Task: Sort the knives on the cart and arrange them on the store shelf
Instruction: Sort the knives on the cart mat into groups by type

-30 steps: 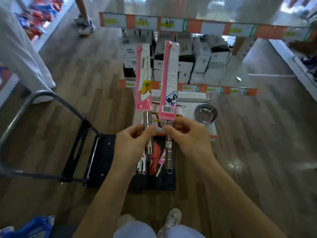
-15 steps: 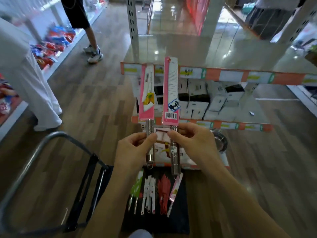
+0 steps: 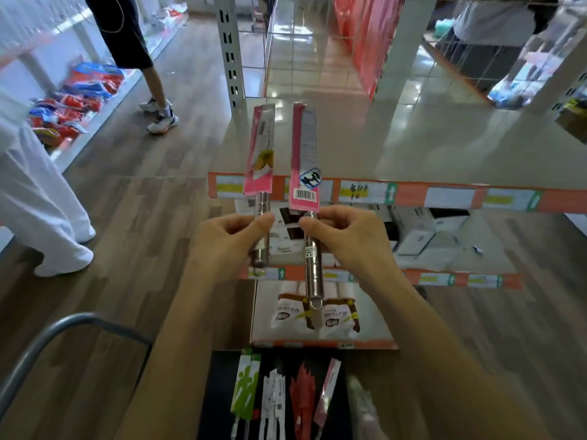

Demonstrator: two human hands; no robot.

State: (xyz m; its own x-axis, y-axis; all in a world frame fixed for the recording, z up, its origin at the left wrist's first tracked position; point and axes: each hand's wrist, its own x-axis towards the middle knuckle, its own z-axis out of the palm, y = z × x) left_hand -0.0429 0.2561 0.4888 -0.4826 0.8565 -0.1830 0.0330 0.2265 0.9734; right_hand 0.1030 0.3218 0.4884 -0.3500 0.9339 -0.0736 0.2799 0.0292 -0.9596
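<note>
Now, knives in hand: two, each a steel-handled blade in a long pink card sleeve, upright, side by side but apart, in front of the top shelf edge.
Left hand [image 3: 233, 239]: thumb and curled fingers pinch the handle of the shorter pink-sleeved knife [image 3: 261, 154], which bears a yellow picture.
Right hand [image 3: 346, 236]: thumb and forefinger pinch the handle top of the longer pink-sleeved knife [image 3: 305, 160], barcode facing the camera.
Store shelf [image 3: 444, 196]: three tiers, with orange-and-white price strips along the front edges.
Black cart deck [image 3: 219, 392]: four colour groups of packed knives in a row: green packs [image 3: 246, 385], white packs [image 3: 273, 398], red packs [image 3: 303, 395], one pink pack [image 3: 327, 385]. Counts within the first three are too blurred to tell.
Bystanders: two at left, a person in dark shorts [image 3: 127, 33] and a person in white clothing [image 3: 41, 201].
</note>
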